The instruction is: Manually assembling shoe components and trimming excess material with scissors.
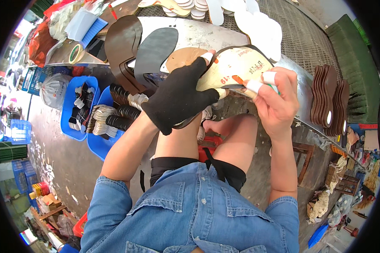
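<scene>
Left hand [179, 90], black-gloved, grips curved cream insole [236, 63] | right hand [278, 95], fingertips taped, bunches at its near edge, pinch unclear | smooth grey sole [157, 50] beyond left hand | bare bench [304, 101] between right hand and wavy brown soles [324, 95]

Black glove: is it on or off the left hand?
On: the black glove wraps the left hand, with the thumb's tip showing past its edge.

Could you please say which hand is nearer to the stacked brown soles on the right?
Right. The right hand is left of the brown soles; the gloved left hand is farther left, holding the cream piece.
</scene>
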`<action>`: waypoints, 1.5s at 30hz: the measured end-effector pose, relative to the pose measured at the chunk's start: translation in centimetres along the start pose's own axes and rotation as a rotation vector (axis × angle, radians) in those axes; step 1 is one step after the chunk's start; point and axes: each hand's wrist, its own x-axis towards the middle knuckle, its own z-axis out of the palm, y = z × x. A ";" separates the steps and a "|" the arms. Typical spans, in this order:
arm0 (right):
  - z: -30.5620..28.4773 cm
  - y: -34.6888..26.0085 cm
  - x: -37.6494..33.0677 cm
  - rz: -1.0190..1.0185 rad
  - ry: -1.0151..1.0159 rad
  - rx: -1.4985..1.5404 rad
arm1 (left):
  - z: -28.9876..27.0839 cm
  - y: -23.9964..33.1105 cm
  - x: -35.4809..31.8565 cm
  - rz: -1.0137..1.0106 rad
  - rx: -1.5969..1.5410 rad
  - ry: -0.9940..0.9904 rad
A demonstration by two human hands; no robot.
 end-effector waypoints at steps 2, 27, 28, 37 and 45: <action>-0.2 -0.3 0.1 -0.054 -0.002 0.017 | 0.0 0.0 0.2 -0.048 0.024 -0.023; 0.3 -2.0 0.3 0.559 -0.387 0.360 | 2.3 -1.2 -1.7 -0.106 0.110 -0.120; 0.2 -1.9 0.4 0.703 -0.416 0.471 | 2.6 -1.4 -1.7 -0.071 0.067 -0.095; -0.7 -2.5 -0.7 0.607 0.246 0.173 | 4.8 -3.8 -1.3 -0.087 -0.426 0.073; 4.8 -4.5 -4.2 1.118 -0.110 0.936 | 5.9 -2.1 -0.9 -0.267 -0.680 0.246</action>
